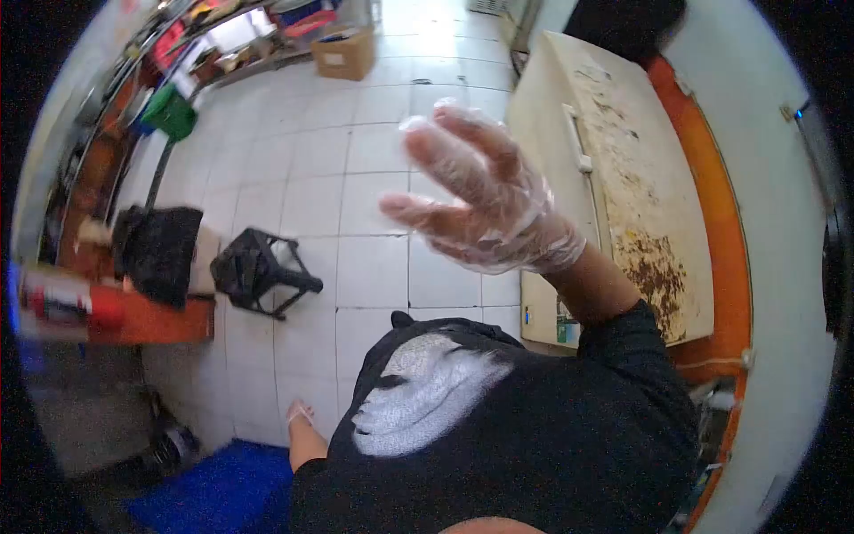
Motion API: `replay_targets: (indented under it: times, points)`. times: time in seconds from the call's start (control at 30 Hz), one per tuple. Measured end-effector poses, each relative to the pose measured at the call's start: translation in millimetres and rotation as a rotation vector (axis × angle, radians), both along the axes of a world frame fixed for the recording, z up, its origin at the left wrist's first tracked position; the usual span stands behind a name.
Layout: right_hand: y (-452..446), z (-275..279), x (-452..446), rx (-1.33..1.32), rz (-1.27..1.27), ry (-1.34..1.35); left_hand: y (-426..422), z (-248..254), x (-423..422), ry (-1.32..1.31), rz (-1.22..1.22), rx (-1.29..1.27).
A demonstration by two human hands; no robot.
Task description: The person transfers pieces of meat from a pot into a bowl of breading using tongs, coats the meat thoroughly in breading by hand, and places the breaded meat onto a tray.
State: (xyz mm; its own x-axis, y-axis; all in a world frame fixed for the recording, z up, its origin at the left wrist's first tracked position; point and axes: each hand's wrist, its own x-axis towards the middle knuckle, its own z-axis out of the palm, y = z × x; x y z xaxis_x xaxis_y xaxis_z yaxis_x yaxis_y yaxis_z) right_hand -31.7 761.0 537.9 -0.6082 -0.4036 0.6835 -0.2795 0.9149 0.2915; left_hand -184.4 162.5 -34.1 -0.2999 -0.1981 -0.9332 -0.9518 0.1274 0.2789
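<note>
My right hand [494,200], in a thin clear plastic glove, is raised in front of me over the tiled floor. Its fingers are stretched and apart, with nothing between them. Behind its wrist stands a cream chest freezer [583,169] with a rust-marked lid; whether the two touch, I cannot tell. Low on the left, my left hand [302,412] hangs beside my body and looks small. Its fingers seem loosely apart, and no held thing shows. Nearest to it are the floor and a blue mat [218,485].
A black plastic stool [262,271] stands on white tiles [374,205]. At the left are an orange-sided counter [165,316], a black cloth [160,254] and a green bin [169,114]. A cardboard box [344,55] sits far back beside loaded shelves.
</note>
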Motion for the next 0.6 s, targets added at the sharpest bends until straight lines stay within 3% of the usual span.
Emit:
replay_targets:
  times: [0.03,0.07,0.1,0.17,0.23,0.3,0.37,0.4,0.43,0.5,0.53,0.6]
  points:
    - [13,2,-14,-0.021,-0.008,-0.004,47,-8,-32,0.038,-0.162,0.008]
    - [25,8,-27,-0.042,-0.017,-0.008,42,28,-107,0.123,-0.317,-0.069]
    - [37,9,-40,-0.064,-0.025,-0.011,100,2,-130,0.202,-0.398,0.019]
    - [69,14,-70,-0.029,-0.065,0.002,201,10,-224,0.451,-1.091,-0.111]
    - [97,13,-103,-0.024,-0.114,0.047,282,12,-328,0.993,-1.885,-0.261]
    - [133,9,-144,0.005,-0.141,0.101,354,7,-428,1.312,-2.107,-0.269]
    - [172,8,-184,0.028,-0.149,0.123,425,86,-436,0.936,-1.693,-0.234]
    - [194,6,-208,0.027,-0.123,0.128,478,172,-418,0.810,-1.455,-0.237]
    - [219,2,-234,0.026,-0.106,0.124,493,174,-433,0.788,-1.432,-0.277]
    - [268,-2,-283,0.026,-0.089,0.100,518,177,-468,0.741,-1.383,-0.353]
    - [291,1,-308,0.022,-0.080,0.091,487,112,-515,0.954,-1.852,-0.448]
    - [334,5,-362,0.008,-0.053,0.082,450,20,-564,1.021,-1.287,-0.137]
